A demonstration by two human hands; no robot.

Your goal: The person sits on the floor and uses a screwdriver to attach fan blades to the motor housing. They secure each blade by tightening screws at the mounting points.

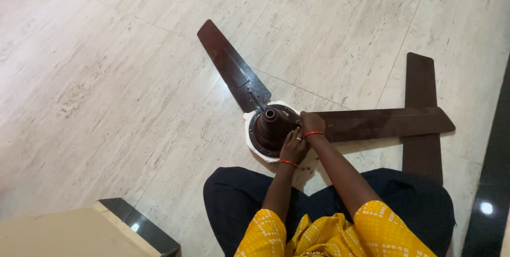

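Fan motor [269, 127] | left hand [294, 145] on it | right hand [309, 124] at blade [382, 123]

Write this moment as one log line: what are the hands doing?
left hand: on fan motor hub | right hand: at base of blade | loose blade: on floor

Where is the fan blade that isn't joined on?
In the head view, the loose fan blade lies on the floor at the right, under the attached blade, beside the person's knee.
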